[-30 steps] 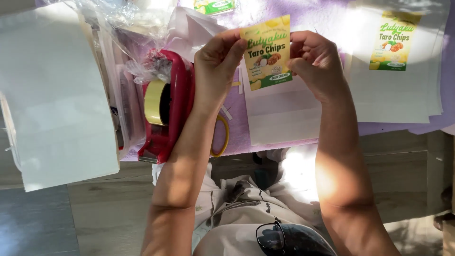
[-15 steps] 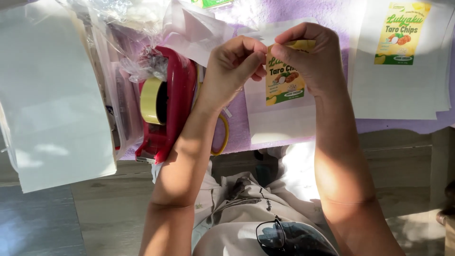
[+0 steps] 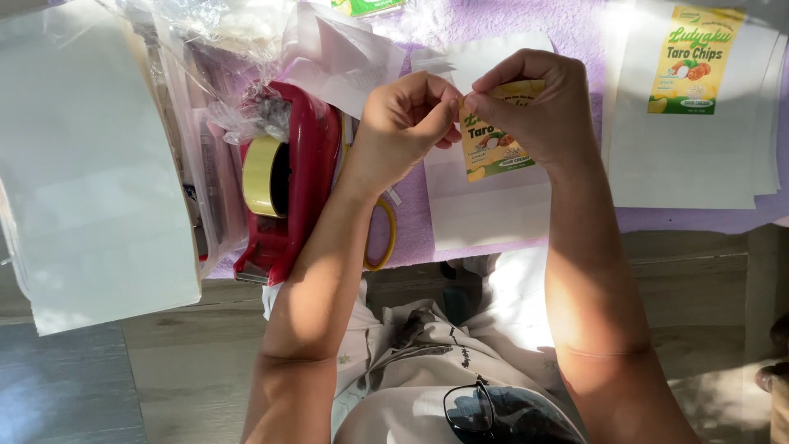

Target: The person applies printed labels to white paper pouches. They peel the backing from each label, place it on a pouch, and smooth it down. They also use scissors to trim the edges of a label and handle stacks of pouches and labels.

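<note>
Purple cloth (image 3: 575, 25) covers the work surface, sunlit, with wood floor below. Left hand (image 3: 407, 119) and right hand (image 3: 534, 103) meet above a white pouch (image 3: 493, 210); both are closed in a pinch on the top edge of a yellow label (image 3: 493, 148). Label hangs upright, long axis running away from the person, slightly tilted, its printed face toward the camera, lower end over the pouch. Red tape dispenser (image 3: 300, 177) with a yellow tape roll (image 3: 261, 175) stands just left of the left wrist. Stack of white pouches (image 3: 690, 156), top one already labelled, lies to the right. Clear plastic bags (image 3: 82, 164) lie far left
</note>
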